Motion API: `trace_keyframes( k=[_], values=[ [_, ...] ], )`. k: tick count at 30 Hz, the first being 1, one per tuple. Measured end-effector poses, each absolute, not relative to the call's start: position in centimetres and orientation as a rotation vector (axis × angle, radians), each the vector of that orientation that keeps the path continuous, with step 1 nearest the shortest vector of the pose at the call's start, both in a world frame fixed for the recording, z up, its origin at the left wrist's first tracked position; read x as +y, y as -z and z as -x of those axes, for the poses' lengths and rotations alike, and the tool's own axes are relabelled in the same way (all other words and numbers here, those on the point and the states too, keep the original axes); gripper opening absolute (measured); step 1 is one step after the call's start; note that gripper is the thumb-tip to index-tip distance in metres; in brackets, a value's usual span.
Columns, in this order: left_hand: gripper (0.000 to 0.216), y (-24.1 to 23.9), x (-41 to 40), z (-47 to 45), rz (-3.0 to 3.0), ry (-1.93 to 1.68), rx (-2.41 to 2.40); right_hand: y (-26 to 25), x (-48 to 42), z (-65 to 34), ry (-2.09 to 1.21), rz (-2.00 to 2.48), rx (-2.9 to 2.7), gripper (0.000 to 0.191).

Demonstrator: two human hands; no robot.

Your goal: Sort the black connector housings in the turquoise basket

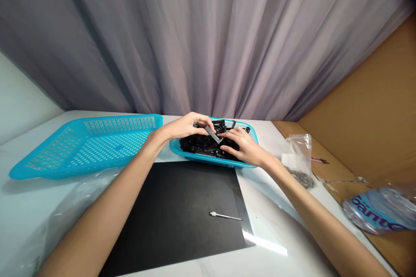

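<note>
Over a blue basket my left hand pinches a flat grey strip-like piece, tilted down to the right. My right hand is beside the strip's lower end, fingers reaching among the black plastic parts that fill the basket. Whether its fingers grip anything is hidden by the clutter. In front of the basket lies a black mat, with a thin metal tool with a pale end on it.
At left sits a larger blue perforated basket, with clear plastic film before it. On the right are a clear bag of small metal pieces, a pinkish pen-like item and a plastic bottle. A grey curtain hangs behind.
</note>
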State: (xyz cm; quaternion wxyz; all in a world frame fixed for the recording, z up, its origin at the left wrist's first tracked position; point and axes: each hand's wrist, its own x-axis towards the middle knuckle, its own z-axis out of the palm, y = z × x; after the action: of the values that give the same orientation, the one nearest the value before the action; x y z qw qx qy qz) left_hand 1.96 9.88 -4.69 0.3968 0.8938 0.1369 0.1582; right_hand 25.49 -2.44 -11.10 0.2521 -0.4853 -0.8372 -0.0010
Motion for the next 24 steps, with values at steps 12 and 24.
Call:
trace_keyframes(
  k=[12,24],
  values=[
    [0.019,5.3,10.1,-2.5,-2.358,-0.505,0.306,11.3,-2.2,-26.0,-0.052,1.28,-2.305,0.031],
    [0.035,6.0,9.3,-3.4,-2.68,-0.486,0.803,12.0,-2.0,-26.3,0.216,1.551,-2.057,0.032]
  ],
)
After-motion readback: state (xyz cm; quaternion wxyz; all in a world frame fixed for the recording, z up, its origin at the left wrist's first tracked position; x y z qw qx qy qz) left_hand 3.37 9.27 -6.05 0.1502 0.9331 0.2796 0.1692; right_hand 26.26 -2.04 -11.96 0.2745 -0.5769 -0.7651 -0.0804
